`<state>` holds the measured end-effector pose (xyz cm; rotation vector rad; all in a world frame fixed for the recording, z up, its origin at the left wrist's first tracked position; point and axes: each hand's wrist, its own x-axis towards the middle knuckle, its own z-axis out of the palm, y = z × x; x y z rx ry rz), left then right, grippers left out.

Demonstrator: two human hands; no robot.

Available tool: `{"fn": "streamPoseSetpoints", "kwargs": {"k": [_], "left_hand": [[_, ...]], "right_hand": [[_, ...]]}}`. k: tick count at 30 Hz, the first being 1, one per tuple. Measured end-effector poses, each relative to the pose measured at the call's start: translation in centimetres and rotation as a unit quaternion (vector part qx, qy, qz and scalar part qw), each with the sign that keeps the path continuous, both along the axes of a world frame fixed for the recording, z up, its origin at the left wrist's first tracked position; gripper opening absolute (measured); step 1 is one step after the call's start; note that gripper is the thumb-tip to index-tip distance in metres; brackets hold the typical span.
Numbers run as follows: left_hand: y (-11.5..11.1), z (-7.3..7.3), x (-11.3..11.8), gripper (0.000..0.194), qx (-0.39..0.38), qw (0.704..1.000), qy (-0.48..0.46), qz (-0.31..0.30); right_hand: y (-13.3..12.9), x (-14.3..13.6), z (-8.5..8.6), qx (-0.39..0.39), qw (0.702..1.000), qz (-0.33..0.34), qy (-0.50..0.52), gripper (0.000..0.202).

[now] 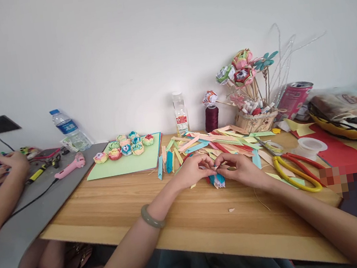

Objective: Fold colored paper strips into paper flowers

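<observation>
A small blue and white folded-paper flower [218, 181] is held just above the wooden table, in front of a heap of folded paper strips [196, 142]. My left hand [193, 170], with a bangle on its wrist, is closed in a pinch at the flower's upper side. From the other side my right hand [239, 169] pinches the same spot, fingertips nearly meeting the left ones. The fingers partly cover the flower. Beside my right forearm lie large scissors with yellow and red handles [296, 173]. A tiny paper scrap [232, 209] rests nearer me.
Several finished paper flowers [126, 150] sit on green paper sheets [116, 169] at left. A clear bottle [180, 113], a dark thread spool [211, 119] and a basket of paper flowers [256, 118] stand along the wall. Another person's hand [15, 162] and a pink glue gun [69, 167] are far left.
</observation>
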<state>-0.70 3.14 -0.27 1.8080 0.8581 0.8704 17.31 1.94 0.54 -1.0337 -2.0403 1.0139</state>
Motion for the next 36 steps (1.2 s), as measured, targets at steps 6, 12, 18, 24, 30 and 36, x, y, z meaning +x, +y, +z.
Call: {"fn": "streamPoseSetpoints", "kwargs": {"k": [6, 12, 18, 24, 30, 36], "left_hand": [[0.2, -0.5, 0.3, 0.018, -0.063, 0.996, -0.062, 0.019], [0.3, -0.6, 0.4, 0.03, -0.178, 0.97, -0.166, 0.003], [0.0, -0.4, 0.5, 0.03, -0.197, 0.965, -0.174, 0.006], [0.0, -0.7, 0.5, 0.028, -0.187, 0.965, -0.181, 0.004], [0.1, -0.8, 0.5, 0.028, -0.229, 0.963, -0.14, 0.02], [0.1, -1.0, 0.5, 0.024, -0.214, 0.969, -0.12, 0.032]], "right_hand": [[0.3, 0.3, -0.3, -0.025, 0.999, 0.009, 0.034, 0.017], [0.5, 0.4, -0.8, -0.056, 0.996, -0.006, 0.065, 0.022], [0.4, 0.3, -0.3, -0.064, 0.995, 0.003, 0.075, 0.023], [0.5, 0.2, -0.5, -0.073, 0.995, -0.003, 0.069, 0.024], [0.8, 0.2, -0.8, -0.114, 0.992, 0.009, 0.044, 0.027], [0.9, 0.1, -1.2, -0.095, 0.995, 0.008, 0.03, 0.028]]}}
